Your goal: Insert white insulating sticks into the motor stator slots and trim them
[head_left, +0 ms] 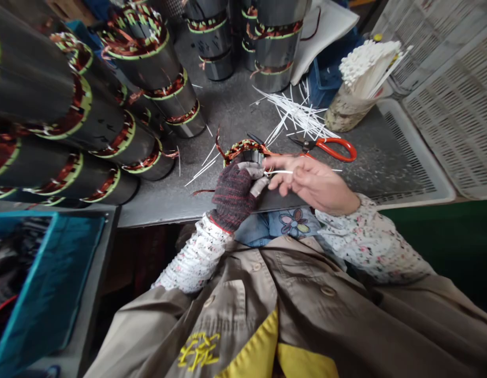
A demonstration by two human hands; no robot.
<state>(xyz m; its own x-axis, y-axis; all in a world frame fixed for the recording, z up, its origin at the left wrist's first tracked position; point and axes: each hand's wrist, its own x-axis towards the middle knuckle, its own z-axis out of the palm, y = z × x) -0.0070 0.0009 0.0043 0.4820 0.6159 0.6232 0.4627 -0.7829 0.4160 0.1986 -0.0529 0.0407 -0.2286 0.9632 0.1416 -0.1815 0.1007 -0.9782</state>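
Note:
A motor stator (246,152) with copper windings and a green insulating rim stands at the table's front edge, partly hidden behind my hands. My left hand (237,191), in a dark knitted glove with pale finger ends, is closed against the stator's near side. In my right hand (320,181), bare, a thin white cable tie (279,172) is pinched between thumb and fingers. Its one end reaches the left fingertips at the stator's rim. What the left fingers grip there is too small to make out. Red-handled cutters (338,149) lie just beyond my right hand.
Stacked stators (156,68) crowd the left and back of the table. Loose white strips (296,113) lie scattered in the middle. A cup (348,110) full of white ties stands by a blue bin (322,79). White plastic baskets (448,105) line the right, a teal crate (65,278) the lower left.

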